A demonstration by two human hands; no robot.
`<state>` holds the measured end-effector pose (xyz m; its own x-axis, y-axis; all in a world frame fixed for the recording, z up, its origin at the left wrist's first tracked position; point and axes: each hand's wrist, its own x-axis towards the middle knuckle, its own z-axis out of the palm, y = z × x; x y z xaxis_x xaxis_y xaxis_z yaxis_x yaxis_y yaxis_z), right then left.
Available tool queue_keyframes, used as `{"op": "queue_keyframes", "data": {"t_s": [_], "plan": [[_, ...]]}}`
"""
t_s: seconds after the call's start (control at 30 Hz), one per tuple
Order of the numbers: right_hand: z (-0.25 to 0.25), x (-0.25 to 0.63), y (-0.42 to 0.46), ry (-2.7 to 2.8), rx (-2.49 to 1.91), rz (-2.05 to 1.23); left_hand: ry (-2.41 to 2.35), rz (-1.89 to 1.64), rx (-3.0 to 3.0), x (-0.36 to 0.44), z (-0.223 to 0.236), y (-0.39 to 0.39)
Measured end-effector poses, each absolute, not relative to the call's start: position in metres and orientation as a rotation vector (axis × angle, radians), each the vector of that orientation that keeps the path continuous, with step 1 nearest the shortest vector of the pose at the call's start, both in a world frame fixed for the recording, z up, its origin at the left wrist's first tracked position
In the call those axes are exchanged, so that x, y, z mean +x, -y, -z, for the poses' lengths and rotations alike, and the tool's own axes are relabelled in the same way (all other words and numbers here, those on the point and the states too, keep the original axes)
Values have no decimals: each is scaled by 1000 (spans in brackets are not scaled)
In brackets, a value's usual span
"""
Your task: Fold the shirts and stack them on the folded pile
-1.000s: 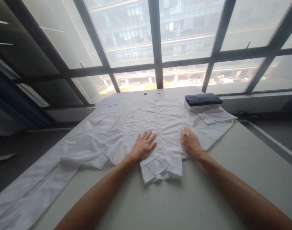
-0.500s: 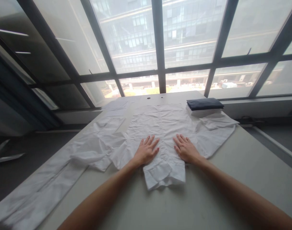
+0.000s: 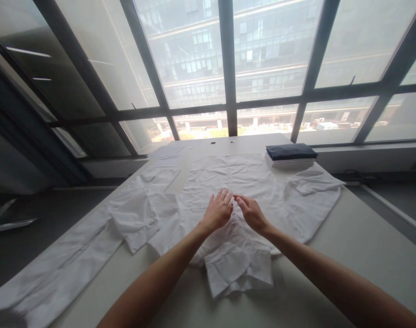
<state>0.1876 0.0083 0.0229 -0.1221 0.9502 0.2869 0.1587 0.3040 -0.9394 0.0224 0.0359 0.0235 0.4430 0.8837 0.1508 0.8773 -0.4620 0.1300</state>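
A white shirt [image 3: 235, 175] lies spread on the table, its collar [image 3: 233, 269] toward me and its sleeves out to both sides. Over the middle of the shirt, my left hand [image 3: 219, 210] is open and palm down, with its fingers stretched forward. My right hand [image 3: 252, 213] is turned on edge close beside it, its fingertips almost meeting the left ones. Its visible fingers are stretched out, and no cloth shows between them. Whether either hand is touching the fabric is hard to see.
The white table [image 3: 331, 255] reaches toward tall windows. At its back right sits a folded dark garment [image 3: 291, 151] on a folded white stack [image 3: 291, 162]. More white cloth [image 3: 57, 269] runs along the left edge, and thin white sheets [image 3: 166, 155] lie at the back left.
My hands have come inward from flat, separate spots on the shirt until their fingertips nearly meet. The shirt's collar end has shifted nearer to me and its right side has spread wider.
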Motion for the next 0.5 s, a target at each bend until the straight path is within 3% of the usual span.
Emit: {"op": "queue_keyframes", "data": {"t_s": [0.1, 0.2, 0.5], "plan": [[-17, 172, -29, 1143, -854, -1438, -1641, -299, 2574, 26, -8, -48], [-2, 192, -46, 901, -823, -1660, -1649, -351, 2564, 22, 7, -53], [10, 304, -97, 635, -1029, -1325, -1662, -328, 2562, 22, 10, -54]]}}
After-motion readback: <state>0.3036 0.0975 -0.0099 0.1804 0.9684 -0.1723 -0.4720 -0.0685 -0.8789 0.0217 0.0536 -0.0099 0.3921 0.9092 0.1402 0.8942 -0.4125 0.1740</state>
